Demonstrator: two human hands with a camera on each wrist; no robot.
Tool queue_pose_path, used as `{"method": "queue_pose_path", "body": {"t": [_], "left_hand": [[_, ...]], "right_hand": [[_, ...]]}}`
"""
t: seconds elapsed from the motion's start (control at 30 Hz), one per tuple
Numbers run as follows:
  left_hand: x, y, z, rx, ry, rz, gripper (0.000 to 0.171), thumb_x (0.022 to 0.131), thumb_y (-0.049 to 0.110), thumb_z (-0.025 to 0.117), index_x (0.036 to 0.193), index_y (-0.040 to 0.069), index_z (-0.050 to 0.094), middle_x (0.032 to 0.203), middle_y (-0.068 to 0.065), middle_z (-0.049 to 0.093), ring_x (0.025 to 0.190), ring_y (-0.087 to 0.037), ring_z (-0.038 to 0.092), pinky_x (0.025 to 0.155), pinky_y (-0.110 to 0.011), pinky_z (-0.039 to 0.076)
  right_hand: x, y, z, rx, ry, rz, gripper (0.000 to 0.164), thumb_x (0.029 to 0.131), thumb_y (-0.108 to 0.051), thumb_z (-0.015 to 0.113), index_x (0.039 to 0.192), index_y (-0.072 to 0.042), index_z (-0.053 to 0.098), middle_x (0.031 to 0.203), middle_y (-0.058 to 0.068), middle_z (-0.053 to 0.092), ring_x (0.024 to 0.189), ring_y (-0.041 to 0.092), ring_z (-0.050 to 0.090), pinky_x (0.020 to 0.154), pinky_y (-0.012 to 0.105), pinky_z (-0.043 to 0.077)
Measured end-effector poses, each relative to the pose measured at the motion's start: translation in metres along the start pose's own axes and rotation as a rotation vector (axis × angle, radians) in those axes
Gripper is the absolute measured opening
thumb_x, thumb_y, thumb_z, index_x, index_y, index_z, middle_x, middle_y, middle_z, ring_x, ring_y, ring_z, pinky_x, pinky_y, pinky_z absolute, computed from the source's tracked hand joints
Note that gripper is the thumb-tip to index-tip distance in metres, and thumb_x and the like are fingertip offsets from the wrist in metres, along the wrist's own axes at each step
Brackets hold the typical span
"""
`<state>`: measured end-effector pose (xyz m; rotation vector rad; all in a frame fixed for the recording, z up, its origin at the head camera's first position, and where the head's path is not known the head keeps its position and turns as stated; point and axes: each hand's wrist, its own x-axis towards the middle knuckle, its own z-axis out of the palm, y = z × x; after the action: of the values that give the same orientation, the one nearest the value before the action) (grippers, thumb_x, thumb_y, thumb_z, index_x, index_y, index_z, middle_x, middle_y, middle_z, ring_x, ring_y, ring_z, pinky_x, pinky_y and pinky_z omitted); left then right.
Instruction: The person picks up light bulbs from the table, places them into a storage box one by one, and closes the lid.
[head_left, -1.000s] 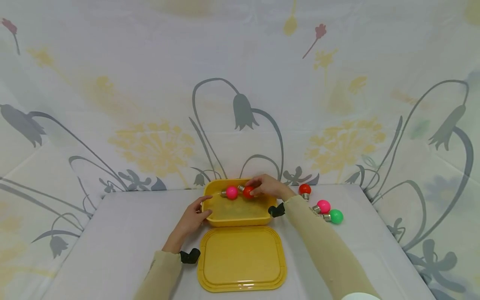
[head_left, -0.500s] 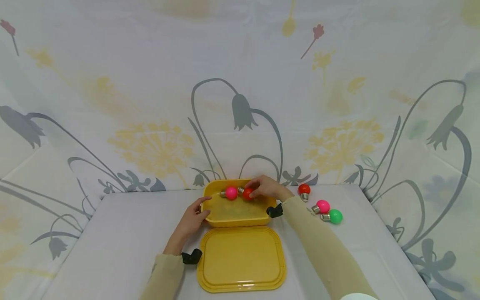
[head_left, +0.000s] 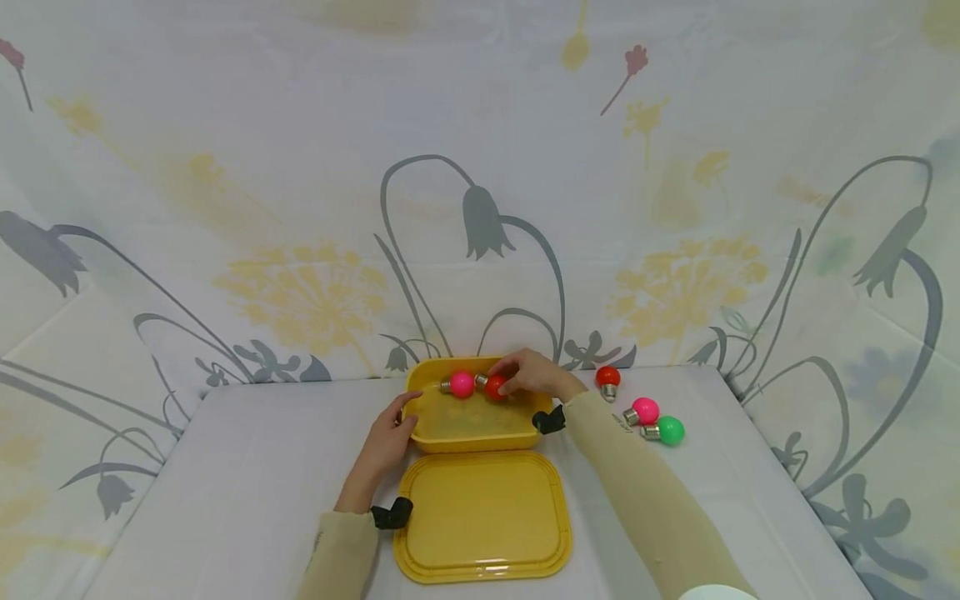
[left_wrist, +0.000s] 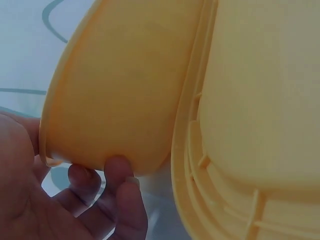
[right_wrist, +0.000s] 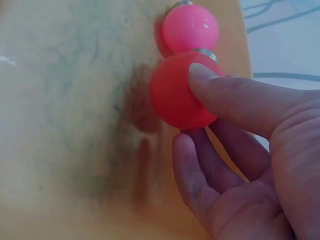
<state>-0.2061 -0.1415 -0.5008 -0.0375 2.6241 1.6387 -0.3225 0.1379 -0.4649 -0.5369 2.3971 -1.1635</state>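
Because the red bulb (right_wrist: 172, 95) sits between the thumb and fingers of the right hand (head_left: 532, 372), we look first at how it points: its long axis runs roughly along the length of the yellow box (head_left: 472, 444), metal base toward the left end, round glass toward the hand. That grip is parted only as far as the glass needs, thumb on one side, fingers on the other. We see the bulb inside the box, near the far wall and right of its middle; the box itself stands at the middle of the far edge of the surface (head_left: 262, 467). Just off the metal base lies a pink bulb (head_left: 462, 384), which we judge the closest obstacle; whether the two touch, we cannot tell. Farther off, the left hand (head_left: 386, 437) holds the box's left end, fingers bent about the rim. Toward the near edge we find a yellow lid (head_left: 483, 517) just beside the box. Toward the right edge lie a second red bulb (head_left: 607, 377), a second pink bulb (head_left: 645, 409) and a green bulb (head_left: 671, 430).
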Motion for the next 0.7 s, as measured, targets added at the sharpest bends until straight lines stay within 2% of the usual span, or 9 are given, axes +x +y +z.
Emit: {"method": "queue_pose_path", "body": {"t": [0.07,0.17,0.27,0.33,0.47,0.57,0.7], "left_hand": [[-0.001,0.001,0.000,-0.004,0.002,-0.006,0.042,0.103,0.011,0.049,0.144,0.014,0.052,0.131,-0.019,0.051,0.094,-0.026,0.051,0.069,-0.030,0.042],[-0.001,0.004,0.000,-0.016,0.007,-0.028,0.041,0.103,0.012,0.048,0.145,0.015,0.051,0.125,-0.019,0.053,0.084,-0.028,0.052,0.067,-0.030,0.042],[-0.002,0.006,0.002,0.005,0.030,-0.054,0.041,0.105,0.014,0.046,0.145,0.017,0.051,0.116,-0.020,0.056,0.081,-0.029,0.052,0.070,-0.033,0.043],[-0.002,0.008,0.004,0.052,0.057,-0.063,0.040,0.105,0.016,0.045,0.144,0.018,0.052,0.118,-0.020,0.059,0.090,-0.030,0.057,0.079,-0.039,0.047],[-0.002,0.014,0.007,0.158,0.106,-0.070,0.040,0.104,0.019,0.042,0.142,0.019,0.055,0.135,-0.020,0.058,0.106,-0.035,0.057,0.092,-0.051,0.045],[-0.003,0.016,0.007,0.191,0.125,-0.069,0.040,0.103,0.020,0.042,0.140,0.018,0.057,0.138,-0.018,0.057,0.105,-0.036,0.057,0.092,-0.053,0.044],[-0.003,0.014,0.007,0.183,0.123,-0.063,0.039,0.103,0.019,0.042,0.140,0.017,0.057,0.134,-0.019,0.060,0.105,-0.035,0.058,0.094,-0.054,0.045]], "right_hand": [[0.001,0.000,0.000,-0.007,-0.002,0.004,0.033,0.085,-0.004,0.075,0.118,-0.006,0.072,0.107,0.004,0.070,0.094,0.021,0.059,0.091,0.036,0.048],[0.002,0.000,0.000,-0.026,0.001,0.013,0.034,0.085,-0.004,0.075,0.118,-0.006,0.072,0.107,0.004,0.070,0.094,0.021,0.059,0.091,0.036,0.048],[0.002,0.000,0.001,-0.047,0.005,0.022,0.033,0.085,-0.005,0.076,0.118,-0.007,0.072,0.107,0.003,0.070,0.093,0.021,0.059,0.090,0.036,0.048],[0.003,0.000,0.002,-0.061,0.009,0.020,0.033,0.085,-0.005,0.076,0.118,-0.007,0.072,0.107,0.004,0.070,0.092,0.021,0.059,0.090,0.035,0.048],[0.002,-0.003,0.002,-0.090,0.011,0.010,0.033,0.084,-0.005,0.077,0.117,-0.005,0.072,0.107,0.005,0.070,0.091,0.020,0.059,0.089,0.035,0.048],[0.001,-0.005,0.003,-0.111,0.013,0.010,0.033,0.084,-0.005,0.077,0.117,-0.004,0.072,0.108,0.006,0.070,0.092,0.020,0.059,0.090,0.035,0.048],[0.002,-0.005,0.004,-0.125,0.017,0.015,0.033,0.086,-0.005,0.076,0.119,-0.005,0.072,0.110,0.005,0.070,0.094,0.020,0.059,0.092,0.036,0.048]]}}
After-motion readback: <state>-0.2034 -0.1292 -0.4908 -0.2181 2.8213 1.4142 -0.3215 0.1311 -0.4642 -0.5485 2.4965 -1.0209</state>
